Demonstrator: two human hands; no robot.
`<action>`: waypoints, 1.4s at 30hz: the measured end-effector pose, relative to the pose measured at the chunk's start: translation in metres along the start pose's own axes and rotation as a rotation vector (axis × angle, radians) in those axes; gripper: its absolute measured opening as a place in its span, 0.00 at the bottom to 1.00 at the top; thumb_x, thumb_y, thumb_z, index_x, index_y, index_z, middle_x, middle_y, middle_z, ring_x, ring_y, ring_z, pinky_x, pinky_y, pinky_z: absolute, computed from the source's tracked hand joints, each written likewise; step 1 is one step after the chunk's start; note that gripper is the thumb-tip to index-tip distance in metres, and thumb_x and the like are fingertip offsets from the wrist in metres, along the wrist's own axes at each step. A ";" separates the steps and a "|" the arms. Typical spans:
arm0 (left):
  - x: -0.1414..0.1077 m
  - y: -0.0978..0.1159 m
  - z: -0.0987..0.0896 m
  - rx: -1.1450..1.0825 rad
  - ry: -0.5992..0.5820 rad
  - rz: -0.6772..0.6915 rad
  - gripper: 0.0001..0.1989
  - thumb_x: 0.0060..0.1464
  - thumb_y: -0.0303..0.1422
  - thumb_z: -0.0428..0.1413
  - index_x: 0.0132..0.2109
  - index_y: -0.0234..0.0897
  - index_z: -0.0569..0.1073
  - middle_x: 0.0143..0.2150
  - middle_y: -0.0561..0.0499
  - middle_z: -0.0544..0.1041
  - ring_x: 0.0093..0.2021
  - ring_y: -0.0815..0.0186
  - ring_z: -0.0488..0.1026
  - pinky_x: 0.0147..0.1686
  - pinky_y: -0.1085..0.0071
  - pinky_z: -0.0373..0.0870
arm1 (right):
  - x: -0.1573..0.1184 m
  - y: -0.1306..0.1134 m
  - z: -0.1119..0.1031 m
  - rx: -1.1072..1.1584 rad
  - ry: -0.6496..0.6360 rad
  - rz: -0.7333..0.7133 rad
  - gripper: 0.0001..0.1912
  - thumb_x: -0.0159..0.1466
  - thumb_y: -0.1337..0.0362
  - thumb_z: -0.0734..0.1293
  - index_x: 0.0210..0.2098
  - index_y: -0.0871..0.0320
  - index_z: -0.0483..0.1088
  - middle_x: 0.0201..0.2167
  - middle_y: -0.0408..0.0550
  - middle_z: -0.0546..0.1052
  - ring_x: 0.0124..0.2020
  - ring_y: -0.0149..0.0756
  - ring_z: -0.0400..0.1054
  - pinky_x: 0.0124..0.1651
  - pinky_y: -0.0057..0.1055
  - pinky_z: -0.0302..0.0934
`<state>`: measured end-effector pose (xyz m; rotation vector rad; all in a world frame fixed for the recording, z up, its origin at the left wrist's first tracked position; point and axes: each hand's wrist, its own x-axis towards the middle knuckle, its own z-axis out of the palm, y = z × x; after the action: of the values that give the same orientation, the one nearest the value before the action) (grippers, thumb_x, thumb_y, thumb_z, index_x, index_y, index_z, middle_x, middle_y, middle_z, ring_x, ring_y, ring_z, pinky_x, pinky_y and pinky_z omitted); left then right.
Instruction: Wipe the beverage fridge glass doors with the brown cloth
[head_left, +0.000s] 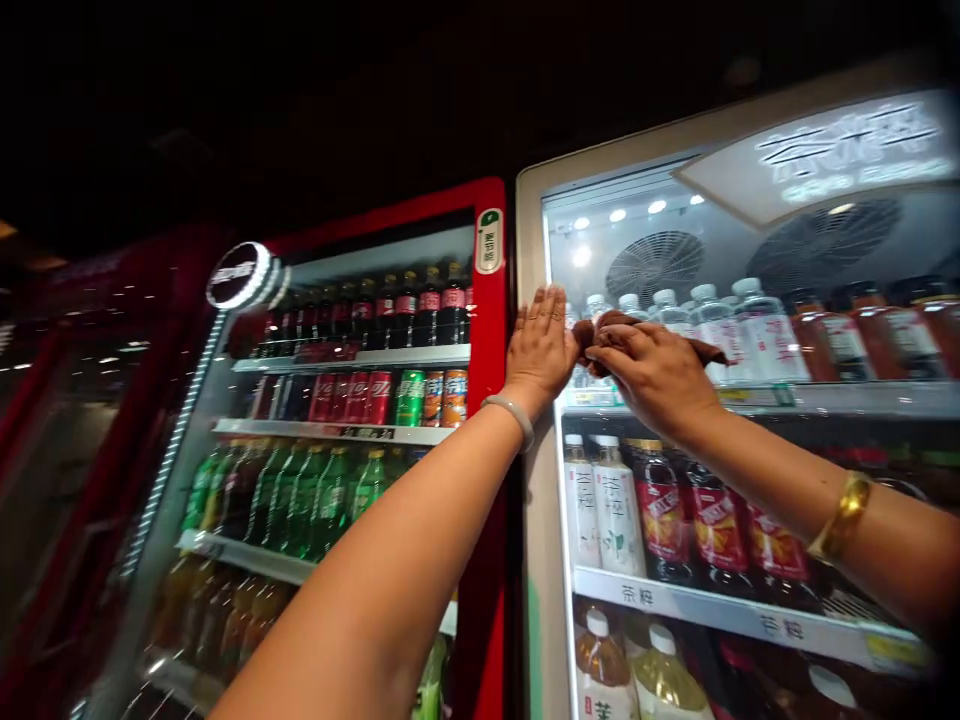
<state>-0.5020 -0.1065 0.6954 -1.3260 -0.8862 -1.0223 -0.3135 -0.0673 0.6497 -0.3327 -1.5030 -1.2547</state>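
My left hand (538,343) lies flat, fingers stretched upward, on the pale frame of the right-hand drinks fridge (534,260). A light bracelet circles that wrist. Just beside it, my right hand (651,372) is closed on a dark brown cloth (615,325), bunched against the glass door. One end of the cloth sticks out to the right past my knuckles. Behind the glass, clear bottles with white caps (765,330) stand in a row at the height of my hands. A gold bangle is on my right wrist.
On the left stands a red-framed fridge (491,400) with cola bottles (405,310), cans (411,398) and green bottles (330,500) on its shelves. A lit round sign (238,275) projects at its upper left. Red-labelled bottles (720,530) fill a shelf below my right hand.
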 end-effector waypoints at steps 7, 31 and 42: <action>-0.025 -0.053 -0.031 0.157 -0.160 -0.043 0.31 0.68 0.31 0.40 0.75 0.28 0.55 0.78 0.42 0.55 0.79 0.65 0.46 0.77 0.65 0.41 | 0.036 -0.033 -0.001 0.081 -0.079 0.230 0.19 0.72 0.54 0.59 0.53 0.54 0.77 0.49 0.61 0.77 0.42 0.51 0.71 0.40 0.43 0.62; -0.055 -0.276 -0.088 0.059 -0.160 0.032 0.32 0.69 0.32 0.41 0.76 0.24 0.52 0.79 0.40 0.52 0.79 0.58 0.46 0.78 0.59 0.43 | 0.206 -0.217 0.117 -0.230 0.017 0.339 0.24 0.73 0.63 0.52 0.53 0.61 0.77 0.54 0.68 0.75 0.53 0.61 0.68 0.49 0.57 0.64; -0.062 -0.279 -0.083 -0.041 -0.063 -0.017 0.32 0.67 0.31 0.42 0.75 0.26 0.54 0.78 0.39 0.54 0.79 0.56 0.48 0.78 0.55 0.44 | 0.200 -0.206 0.110 -0.075 -0.016 0.222 0.23 0.71 0.60 0.58 0.62 0.52 0.71 0.67 0.55 0.70 0.64 0.59 0.63 0.62 0.56 0.58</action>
<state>-0.7901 -0.1761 0.7235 -1.3934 -0.9299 -1.0211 -0.6018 -0.1397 0.7282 -0.5452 -1.3935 -1.1346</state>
